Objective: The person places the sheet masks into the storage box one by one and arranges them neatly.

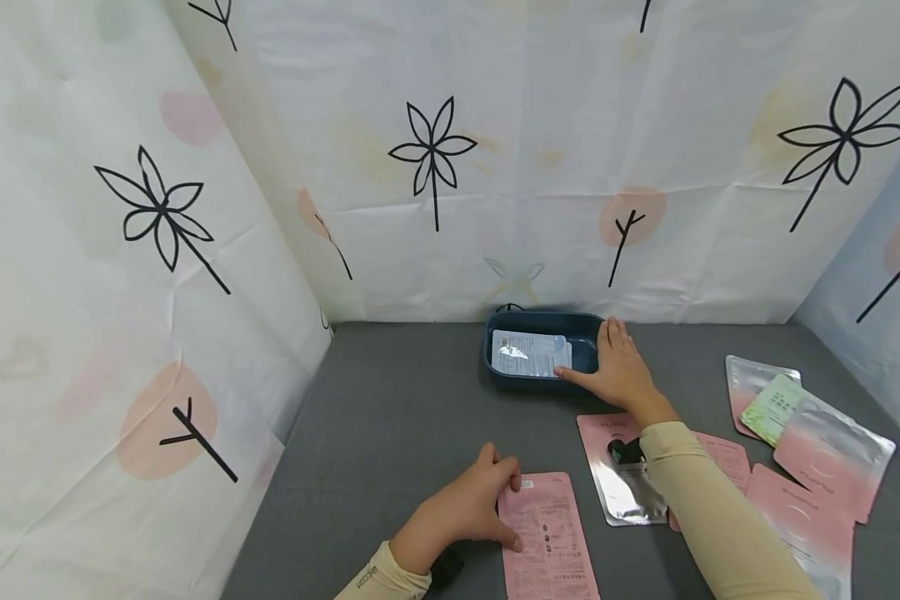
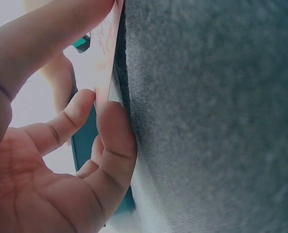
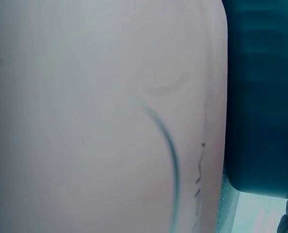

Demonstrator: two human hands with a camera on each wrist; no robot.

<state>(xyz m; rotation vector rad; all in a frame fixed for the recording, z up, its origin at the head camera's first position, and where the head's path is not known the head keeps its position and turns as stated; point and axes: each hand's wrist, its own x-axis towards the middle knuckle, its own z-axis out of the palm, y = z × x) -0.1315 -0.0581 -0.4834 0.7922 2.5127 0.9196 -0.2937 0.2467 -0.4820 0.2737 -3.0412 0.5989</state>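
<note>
Low on the table, my left hand (image 1: 474, 497) pinches the left edge of a pink face mask sachet (image 1: 549, 533), printed side up. The left wrist view shows my fingers (image 2: 115, 131) curled at that edge, close over the grey cloth. A dark blue bin (image 1: 543, 385) stands at the back, with silvery-white sachets (image 1: 528, 352) lying in it. Across the bin's right end spreads my right hand (image 1: 621, 367), fingers fairly straight at the far corner and thumb over the front rim beside the sachets. The right wrist view shows the bin's wall (image 3: 262, 97), but not my right hand.
A pink and silver sachet (image 1: 633, 500) lies under my right wrist. Several more pink sachets (image 1: 817, 458), with a green one (image 1: 768, 408) among them, overlap at the right. A patterned cloth (image 1: 457, 267) hangs just behind the bin.
</note>
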